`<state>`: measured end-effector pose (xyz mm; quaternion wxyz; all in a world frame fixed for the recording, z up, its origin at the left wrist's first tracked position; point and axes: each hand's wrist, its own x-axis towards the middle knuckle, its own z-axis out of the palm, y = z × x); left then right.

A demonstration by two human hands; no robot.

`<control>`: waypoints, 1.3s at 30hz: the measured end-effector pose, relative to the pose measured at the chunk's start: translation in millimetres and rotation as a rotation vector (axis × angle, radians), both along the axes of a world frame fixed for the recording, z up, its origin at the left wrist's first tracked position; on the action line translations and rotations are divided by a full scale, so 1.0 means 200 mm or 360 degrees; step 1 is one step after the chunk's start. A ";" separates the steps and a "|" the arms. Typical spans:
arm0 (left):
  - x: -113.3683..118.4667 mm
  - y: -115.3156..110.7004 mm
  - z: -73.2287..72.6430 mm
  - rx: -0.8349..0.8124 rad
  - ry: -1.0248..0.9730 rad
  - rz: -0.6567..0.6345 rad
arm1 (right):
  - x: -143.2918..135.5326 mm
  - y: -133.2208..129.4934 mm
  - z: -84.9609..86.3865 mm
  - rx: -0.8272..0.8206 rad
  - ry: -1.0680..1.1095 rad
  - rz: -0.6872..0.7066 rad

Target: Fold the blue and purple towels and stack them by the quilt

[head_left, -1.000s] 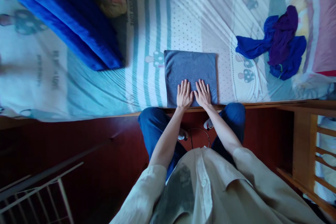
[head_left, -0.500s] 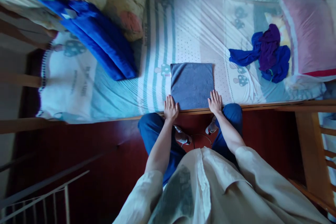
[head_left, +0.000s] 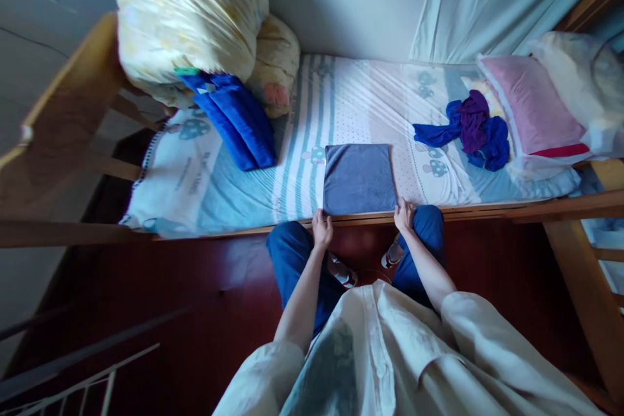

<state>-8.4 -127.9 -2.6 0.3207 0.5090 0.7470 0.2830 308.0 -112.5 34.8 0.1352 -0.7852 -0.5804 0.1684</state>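
Left hand (head_left: 322,230) and right hand (head_left: 404,216) have slid to the near corners of the gray cloth (head_left: 359,179). I can't tell if either grip pinches; fingertips look too small. It lies flat by the bed edge (head_left: 487,212), sheet (head_left: 361,104) behind.

The grey-blue cloth (head_left: 359,179) is lying flat, squarish and nearly smooth, its near side running right along the front edge of the bed (head_left: 238,198)!

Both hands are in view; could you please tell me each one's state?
Left hand: curled at the near left corner of the gray cloth; grip unclear.
Right hand: curled at its near right corner; grip unclear.
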 end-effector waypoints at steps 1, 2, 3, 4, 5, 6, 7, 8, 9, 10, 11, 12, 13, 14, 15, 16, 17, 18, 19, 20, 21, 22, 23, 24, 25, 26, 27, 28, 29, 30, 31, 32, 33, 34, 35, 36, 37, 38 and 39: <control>-0.01 0.00 0.01 -0.0040 -0.0087 0.0134 | 0.00 0.00 0.01 0.0005 0.0075 -0.0097; -0.01 0.00 0.02 -0.0100 -0.0188 0.0277 | 0.00 0.00 0.01 -0.0010 0.0183 -0.0195; -0.02 0.01 0.04 -0.0167 -0.0294 0.0407 | 0.00 0.00 0.01 -0.0045 0.0336 -0.0301; -0.02 0.01 0.05 -0.0228 -0.0396 0.0510 | 0.00 0.01 0.02 -0.0090 0.0515 -0.0408; -0.03 0.02 0.06 -0.0275 -0.0486 0.0582 | 0.00 0.02 0.02 -0.0134 0.0693 -0.0508; -0.02 0.03 0.06 -0.0308 -0.0559 0.0622 | 0.00 0.03 0.02 -0.0166 0.0844 -0.0592; -0.02 0.03 0.06 -0.0327 -0.0615 0.0636 | 0.01 0.03 0.01 -0.0183 0.0956 -0.0657; -0.01 0.04 0.06 -0.0337 -0.0663 0.0640 | 0.01 0.04 0.01 -0.0185 0.1024 -0.0700; 0.00 0.05 0.06 -0.0345 -0.0718 0.0651 | 0.01 0.05 0.00 -0.0178 0.1058 -0.0724; 0.01 0.06 0.06 -0.0351 -0.0772 0.0663 | 0.01 0.05 -0.01 -0.0167 0.1079 -0.0740; 0.01 0.06 0.05 -0.0353 -0.0821 0.0677 | 0.01 0.05 -0.02 -0.0156 0.1106 -0.0760; 0.02 0.07 0.04 -0.0353 -0.0871 0.0696 | 0.01 0.05 -0.03 -0.0146 0.1132 -0.0780; 0.03 0.08 0.04 -0.0350 -0.0919 0.0719 | 0.01 0.06 -0.05 -0.0137 0.1155 -0.0796; 0.03 0.09 0.03 -0.0344 -0.0960 0.0748 | 0.01 0.06 -0.06 -0.0128 0.1174 -0.0810; 0.04 0.10 0.02 -0.0335 -0.0994 0.0779 | 0.01 0.06 -0.07 -0.0120 0.1191 -0.0821; 0.04 0.10 0.01 -0.0322 -0.1018 0.0813 | 0.01 0.07 -0.08 -0.0112 0.1206 -0.0829; 0.04 0.11 0.00 -0.0307 -0.1031 0.0844 | 0.01 0.07 -0.08 -0.0106 0.1218 -0.0834; 0.04 0.12 -0.01 -0.0292 -0.1034 0.0870 | 0.01 0.08 -0.09 -0.0100 0.1229 -0.0837; 0.04 0.12 -0.01 -0.0277 -0.1034 0.0890 | 0.01 0.09 -0.10 -0.0097 0.1238 -0.0838; 0.04 0.12 -0.02 -0.0261 -0.1034 0.0907 | 0.02 0.09 -0.10 -0.0094 0.1244 -0.0836; 0.04 0.13 -0.02 -0.0247 -0.1033 0.0919 | 0.02 0.10 -0.10 -0.0092 0.1248 -0.0833; 0.03 0.13 -0.02 -0.0234 -0.1031 0.0927 | 0.02 0.10 -0.11 -0.0091 0.1251 -0.0828; 0.03 0.12 -0.02 -0.0221 -0.1029 0.0931 | 0.03 0.10 -0.11 -0.0091 0.1253 -0.0821; 0.03 0.12 -0.02 -0.0209 -0.1026 0.0934 | 0.03 0.10 -0.11 -0.0092 0.1253 -0.0813; 0.02 0.12 -0.02 -0.0198 -0.1022 0.0935 | 0.03 0.10 -0.11 -0.0092 0.1253 -0.0804; 0.02 0.11 -0.02 -0.0188 -0.1018 0.0935 | 0.04 0.10 -0.10 -0.0093 0.1252 -0.0795; 0.01 0.10 -0.02 -0.0181 -0.1015 0.0933 | 0.04 0.09 -0.10 -0.0094 0.1251 -0.0787; 0.00 0.09 -0.01 -0.0176 -0.1014 0.0927 | 0.05 0.09 -0.10 -0.0096 0.1250 -0.0778; 0.00 0.09 -0.01 -0.0174 -0.1016 0.0919 | 0.05 0.08 -0.09 -0.0097 0.1251 -0.0769; -0.01 0.08 -0.01 -0.0176 -0.1021 0.0909 | 0.05 0.08 -0.09 -0.0099 0.1253 -0.0760; -0.01 0.08 0.00 -0.0179 -0.1028 0.0896 | 0.06 0.07 -0.08 -0.0100 0.1256 -0.0750; -0.02 0.08 0.00 -0.0184 -0.1036 0.0883 | 0.06 0.07 -0.08 -0.0101 0.1259 -0.0741; -0.02 0.08 0.01 -0.0189 -0.1045 0.0869 | 0.06 0.07 -0.07 -0.0102 0.1261 -0.0732; -0.02 0.08 0.01 -0.0194 -0.1051 0.0854 | 0.06 0.07 -0.07 -0.0101 0.1261 -0.0723; -0.02 0.09 0.01 -0.0196 -0.1054 0.0839 | 0.06 0.07 -0.07 -0.0100 0.1260 -0.0714; -0.02 0.10 0.01 -0.0194 -0.1054 0.0823 | 0.05 0.07 -0.07 -0.0099 0.1256 -0.0706; -0.01 0.12 0.01 -0.0187 -0.1049 0.0807 | 0.05 0.07 -0.07 -0.0097 0.1250 -0.0699; -0.01 0.13 0.01 -0.0177 -0.1039 0.0793 | 0.06 0.08 -0.07 -0.0096 0.1242 -0.0693; -0.01 0.15 0.01 -0.0163 -0.1021 0.0779 | 0.06 0.08 -0.07 -0.0095 0.1233 -0.0690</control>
